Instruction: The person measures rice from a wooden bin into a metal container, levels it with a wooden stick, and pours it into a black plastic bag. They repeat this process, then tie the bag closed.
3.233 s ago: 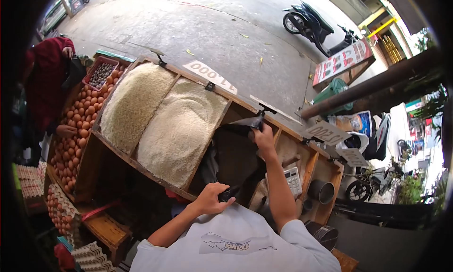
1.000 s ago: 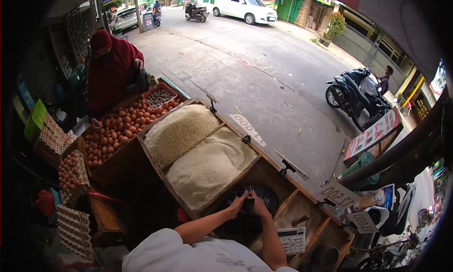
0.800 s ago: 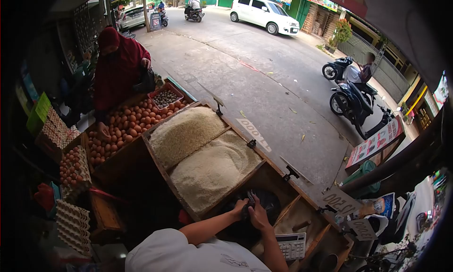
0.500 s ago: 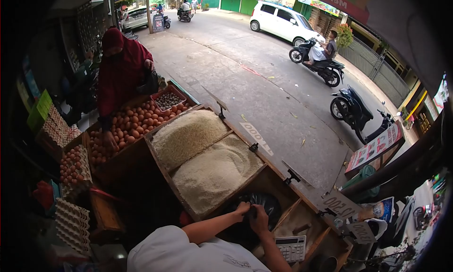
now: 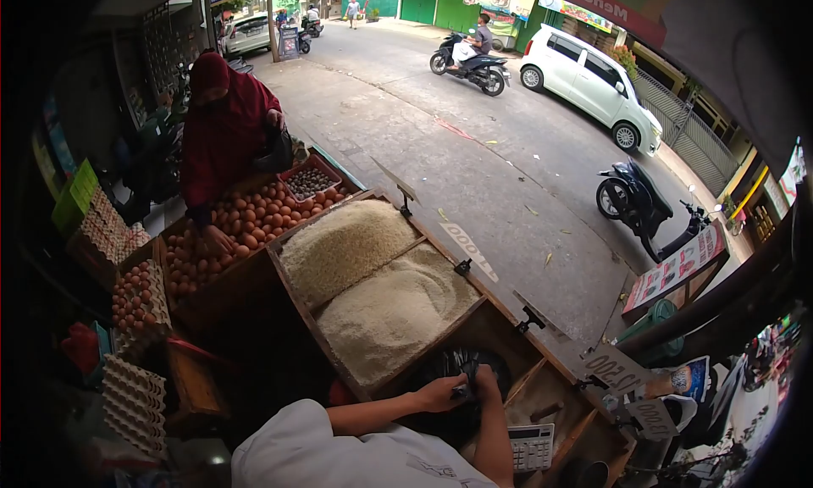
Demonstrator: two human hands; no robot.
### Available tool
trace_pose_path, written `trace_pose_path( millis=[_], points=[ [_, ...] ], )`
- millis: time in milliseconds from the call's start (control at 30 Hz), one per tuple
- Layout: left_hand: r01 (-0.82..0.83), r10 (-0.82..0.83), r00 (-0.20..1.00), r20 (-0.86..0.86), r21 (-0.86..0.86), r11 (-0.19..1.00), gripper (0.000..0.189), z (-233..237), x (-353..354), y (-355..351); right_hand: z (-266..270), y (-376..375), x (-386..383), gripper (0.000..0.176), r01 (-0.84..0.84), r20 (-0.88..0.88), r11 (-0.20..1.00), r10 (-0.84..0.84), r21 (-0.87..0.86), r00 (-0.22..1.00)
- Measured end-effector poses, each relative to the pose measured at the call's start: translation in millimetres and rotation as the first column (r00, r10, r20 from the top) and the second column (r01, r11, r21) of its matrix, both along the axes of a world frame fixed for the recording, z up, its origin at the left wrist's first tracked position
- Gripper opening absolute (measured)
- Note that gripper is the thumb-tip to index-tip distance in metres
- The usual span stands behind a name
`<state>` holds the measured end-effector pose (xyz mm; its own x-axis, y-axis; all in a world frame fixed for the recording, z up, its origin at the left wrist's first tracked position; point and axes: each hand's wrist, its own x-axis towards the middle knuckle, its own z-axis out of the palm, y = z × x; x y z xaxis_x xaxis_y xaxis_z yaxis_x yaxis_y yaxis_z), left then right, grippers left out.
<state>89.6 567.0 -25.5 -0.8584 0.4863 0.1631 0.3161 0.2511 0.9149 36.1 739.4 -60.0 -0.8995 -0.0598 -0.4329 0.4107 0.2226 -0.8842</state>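
A black plastic bag (image 5: 461, 365) stands in a wooden compartment in front of my body. My left hand (image 5: 442, 393) is closed on the gathered top of the bag. Close beside it, my right hand (image 5: 486, 382) also grips the bag's top, its fingers partly hidden. What the bag contains cannot be seen. Just beyond the hands lie two heaps of rice, the nearer heap (image 5: 381, 323) and the farther heap (image 5: 343, 241), in a divided wooden bin. Under my right forearm sits a white calculator (image 5: 531, 447), partly covered.
Across the stall a person in a dark red head covering (image 5: 222, 132) reaches into brown eggs (image 5: 254, 217). A red basket (image 5: 312, 180) holds small eggs. Stacked egg trays (image 5: 134, 403) stand at left. Price signs (image 5: 614, 368) are clipped along the bin edge. Beyond are a parked motorbike (image 5: 648, 202) and white car (image 5: 589, 77).
My hands have shifted slightly, and more of the bag's gathered top shows above them. The other person's hand has moved among the eggs. The ridden motorbike and the white car have passed each other.
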Motion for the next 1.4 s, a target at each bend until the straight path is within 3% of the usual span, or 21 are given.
trace_pose_path(
  millis=[67, 200, 267, 367, 400, 467, 500, 567, 700, 767, 800, 867, 900, 967, 1000, 1033, 1067, 1100, 1167, 1300, 1400],
  points=[
    [0.066, -0.110, 0.965, -0.240, -0.183, 0.981, 0.030, -11, -5, -1, -45, 15, -15, 0.011, -0.337, -0.009, 0.873, 0.364, 0.353, 0.931],
    [-0.010, -0.067, 0.943, -0.327, -0.229, 0.973, 0.028, -8, -9, 1, -32, 4, -19, 0.012, -0.207, 0.165, 0.973, 0.189, 0.098, 0.968],
    [-0.194, 0.045, 0.885, -0.463, -0.280, 0.940, 0.028, 2, -6, 3, -34, 6, -18, 0.019, -0.213, -0.053, 0.955, 0.228, 0.207, 0.972],
    [-0.246, 0.084, 0.866, -0.494, -0.272, 0.930, 0.029, 7, -5, 9, -32, 7, -9, 0.025, -0.280, -0.083, 0.880, 0.335, 0.383, 0.938],
    [-0.198, 0.039, 0.870, -0.492, -0.275, 0.941, 0.029, 8, -8, 8, -29, 6, -7, 0.025, -0.236, -0.082, 0.894, 0.287, 0.380, 0.954],
    [-0.046, -0.118, 0.803, -0.584, -0.258, 0.965, 0.030, 8, -17, 0, -28, 5, 0, 0.021, -0.475, -0.401, 0.879, 0.446, 0.030, 0.800],
    [0.017, -0.170, 0.797, -0.579, -0.260, 0.966, 0.030, 9, -17, -2, -33, 7, 2, 0.021, -0.418, -0.397, 0.908, 0.393, 0.026, 0.829],
    [0.208, -0.249, 0.955, -0.161, -0.235, 0.950, 0.028, 12, -22, -6, -48, 13, -5, 0.023, -0.566, -0.138, 0.821, 0.570, 0.068, 0.810],
    [0.249, -0.276, 0.958, -0.074, -0.257, 0.934, 0.027, 5, -28, -5, -38, 24, -6, 0.025, -0.625, -0.074, 0.770, 0.636, 0.133, 0.768],
    [0.215, -0.151, 0.968, 0.199, -0.359, 0.908, 0.020, 12, -28, -9, 3, 24, 9, 0.019, -0.232, 0.080, 0.857, 0.300, -0.461, 0.951],
    [0.233, -0.170, 0.965, 0.198, -0.362, 0.902, 0.020, 5, -29, -11, 6, 27, 15, 0.019, -0.214, 0.078, 0.860, 0.280, -0.463, 0.957],
    [0.114, -0.121, 0.890, 0.440, 0.043, 0.993, 0.019, -16, -27, -16, 11, 34, 24, 0.014, 0.143, 0.118, 0.751, -0.087, -0.644, 0.989],
    [0.126, -0.132, 0.889, 0.439, 0.042, 0.991, 0.019, -26, -32, -13, 12, 33, 29, 0.014, 0.152, 0.118, 0.749, -0.100, -0.644, 0.988],
    [-0.127, 0.027, 0.526, 0.850, 0.047, 0.991, 0.022, -40, -39, -9, 18, 20, 41, 0.014, 0.288, 0.052, 0.829, -0.301, -0.479, 0.952],
    [-0.115, 0.020, 0.527, 0.850, 0.048, 0.992, 0.022, -43, -41, -9, 23, 12, 47, 0.014, 0.297, 0.051, 0.826, -0.312, -0.479, 0.949],
    [-0.118, -0.079, 0.462, 0.883, 0.150, 0.982, 0.018, -44, -43, -7, 37, 0, 54, 0.021, 0.373, -0.127, 0.909, -0.399, -0.186, 0.908],
    [-0.128, -0.180, 0.394, 0.901, 0.248, 0.960, 0.015, -44, -45, -3, 47, -10, 61, 0.027, 0.468, -0.317, 0.876, -0.415, 0.114, 0.853],
    [-0.117, -0.186, 0.389, 0.902, 0.249, 0.961, 0.015, -37, -43, 1, 54, -18, 69, 0.027, 0.479, -0.315, 0.870, -0.425, 0.117, 0.849],
    [-0.374, -0.270, 0.414, 0.869, 0.433, 0.820, 0.012, -16, -35, 7, 59, -31, 79, 0.036, 0.629, -0.774, 0.654, -0.102, 0.421, 0.625],
    [-0.409, -0.323, 0.399, 0.858, 0.481, 0.776, 0.010, -49, -36, 2, 45, -43, 88, 0.037, 0.585, -0.750, 0.693, -0.096, 0.422, 0.654],
    [-0.394, -0.357, 0.378, 0.854, 0.497, 0.773, 0.012, -41, -40, 0, 39, -36, 86, 0.036, 0.413, -0.576, 0.835, -0.147, 0.364, 0.804]
  ],
)
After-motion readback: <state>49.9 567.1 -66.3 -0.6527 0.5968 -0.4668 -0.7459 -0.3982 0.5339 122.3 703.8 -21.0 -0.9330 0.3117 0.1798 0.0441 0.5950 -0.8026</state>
